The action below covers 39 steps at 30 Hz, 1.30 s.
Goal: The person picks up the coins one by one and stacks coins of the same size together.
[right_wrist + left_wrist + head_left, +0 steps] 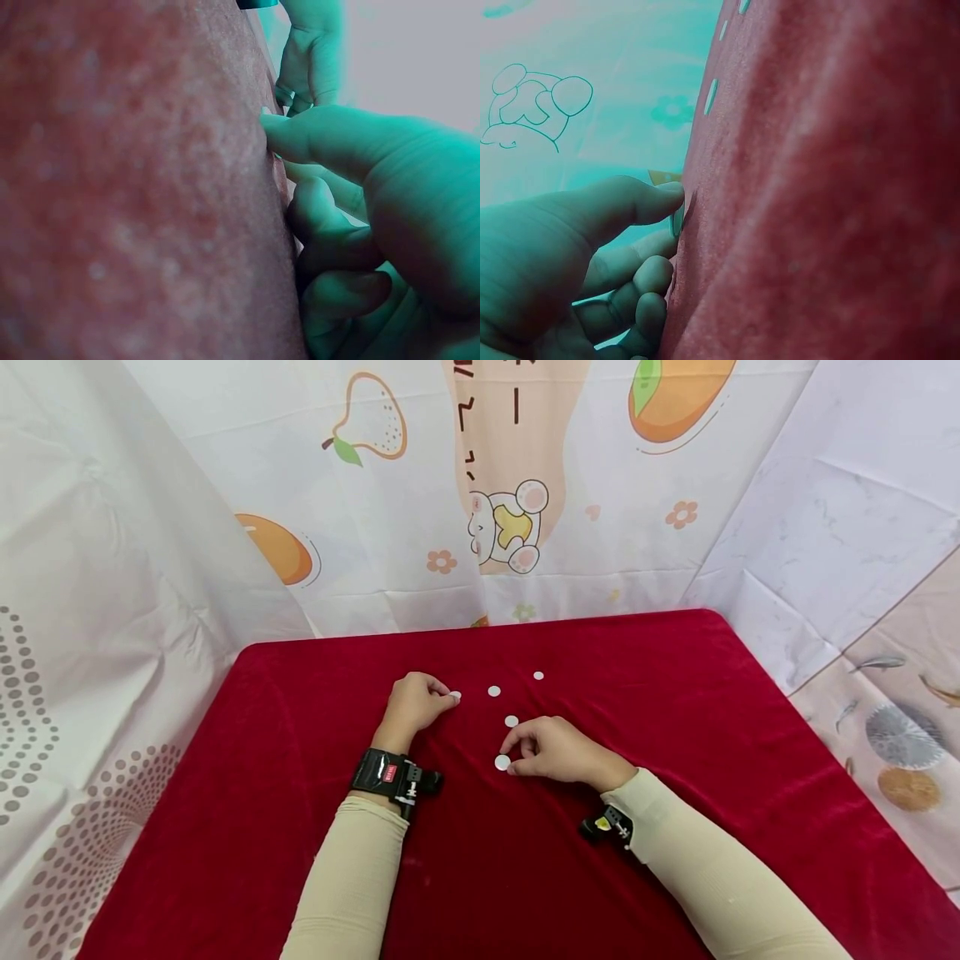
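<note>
In the head view my left hand (414, 703) is at the left of a loose group of small round white discs. Thumb and index finger pinch one white disc (456, 695), also visible as a thin edge under the thumb in the left wrist view (677, 223). Nearer the front, my right hand (558, 750) holds another white disc (502, 762) at its edge between thumb and index fingertip, low against the cloth. The right wrist view shows the thumb (322, 139) on the cloth, hiding most of that disc.
Three more white discs lie flat between and beyond the hands: one just behind the right fingers (512, 721), a middle disc (494, 691) and a far disc (538, 676). Red cloth (262, 777) covers the table. A printed curtain (405, 510) hangs behind its far edge.
</note>
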Each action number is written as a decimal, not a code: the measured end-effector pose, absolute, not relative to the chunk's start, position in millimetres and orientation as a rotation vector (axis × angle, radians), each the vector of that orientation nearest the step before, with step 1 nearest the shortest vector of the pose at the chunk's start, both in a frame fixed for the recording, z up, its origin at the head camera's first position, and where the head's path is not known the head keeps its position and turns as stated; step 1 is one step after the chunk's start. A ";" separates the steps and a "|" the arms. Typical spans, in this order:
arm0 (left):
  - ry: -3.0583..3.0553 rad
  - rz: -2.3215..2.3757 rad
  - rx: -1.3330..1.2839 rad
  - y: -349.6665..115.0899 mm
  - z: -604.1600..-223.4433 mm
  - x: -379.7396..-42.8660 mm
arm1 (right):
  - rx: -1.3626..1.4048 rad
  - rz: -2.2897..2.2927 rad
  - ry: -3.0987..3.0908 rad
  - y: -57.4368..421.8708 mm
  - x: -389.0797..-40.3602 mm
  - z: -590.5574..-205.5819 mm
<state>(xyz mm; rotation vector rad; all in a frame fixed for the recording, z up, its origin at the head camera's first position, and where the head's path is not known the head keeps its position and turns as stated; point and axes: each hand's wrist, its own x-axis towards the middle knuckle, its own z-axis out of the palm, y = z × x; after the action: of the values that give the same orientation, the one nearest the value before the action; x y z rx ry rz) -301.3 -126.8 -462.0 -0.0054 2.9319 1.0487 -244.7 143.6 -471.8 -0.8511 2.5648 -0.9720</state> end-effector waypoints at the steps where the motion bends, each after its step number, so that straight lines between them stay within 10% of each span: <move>1: 2.929 1.047 -0.009 -127.3 -462.0 -301.5 | -0.850 -0.970 2.565 143.5 -244.7 -471.9; 39: 2.887 1.066 0.120 -135.4 -452.5 -302.0 | -0.847 -0.987 2.559 143.9 -243.9 -473.1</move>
<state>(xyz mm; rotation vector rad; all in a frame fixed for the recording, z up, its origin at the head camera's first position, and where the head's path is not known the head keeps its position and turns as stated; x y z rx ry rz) -302.0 -135.4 -452.5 0.1200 2.8873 1.0660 -243.9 143.9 -473.1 -0.8473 2.5595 -0.9873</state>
